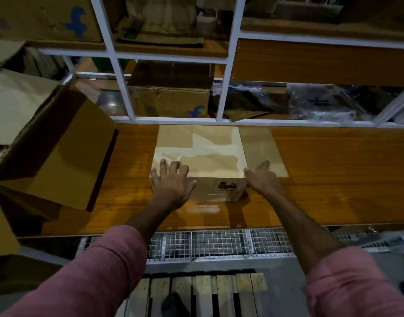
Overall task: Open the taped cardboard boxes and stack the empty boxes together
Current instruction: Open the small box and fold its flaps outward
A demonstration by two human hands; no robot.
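Box between left hand, right hand

Small tan cardboard box: matt brown paperboard; top partly covered w/ wide clear tape, glossy, reflecting light in pale patches. Black printed logo on front face.
Orange-brown wooden shelf board: varnished, visible grain, semi-gloss, shows reflections near front edge.
Large open yellow-brown cardboard box: matt, smooth inner faces, raw corrugated edges.
White-painted metal shelf frame: smooth, satin.
Grey wire mesh panel: bare metal, fine grid.
Clear crinkled plastic bags: shiny, wrinkled.
Pink cloth sleeves: woven, matt, creased.
Pale wooden pallet slats: unfinished, rough.
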